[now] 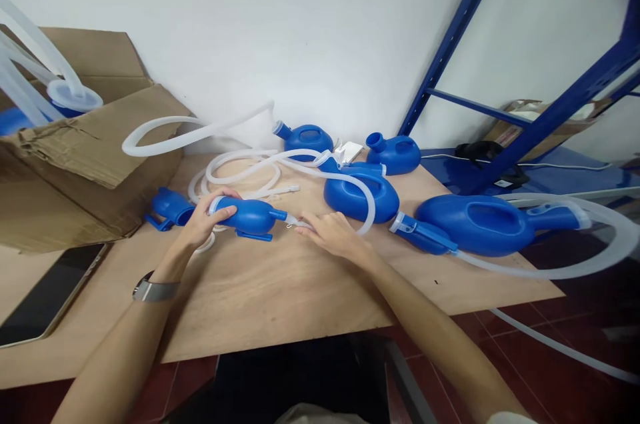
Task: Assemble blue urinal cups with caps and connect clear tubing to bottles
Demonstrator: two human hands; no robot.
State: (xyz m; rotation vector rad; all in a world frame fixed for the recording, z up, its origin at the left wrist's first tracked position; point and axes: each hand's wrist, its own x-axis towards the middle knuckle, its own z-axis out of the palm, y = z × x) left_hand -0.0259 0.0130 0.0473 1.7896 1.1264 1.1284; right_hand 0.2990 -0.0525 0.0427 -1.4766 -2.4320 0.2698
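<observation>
Over the middle of the pale wooden desk (280, 297), a rounded blue plastic vessel (253, 214) sits in the left hand (214, 216)'s grip, and the right hand (333, 234) pinches a translucent tube (371, 205) at the vessel's spout (278, 215). Toward the desk's front right corner lies a large blue plastic bottle (450, 224).

On the left of the pale wooden counter (240, 304), a worn cardboard box (75, 184) with splayed flaps. Just in front of it, flat on the wood, a dark-screened phone or tablet (47, 297). Behind, a plain white wall (250, 24). To the right, blue metal shelving (453, 37), with a smaller carton (533, 137), a black object (493, 161) too unclear to name, and a white cable (565, 164). Below, dark red floor tiles (430, 377) with paler joints.
</observation>
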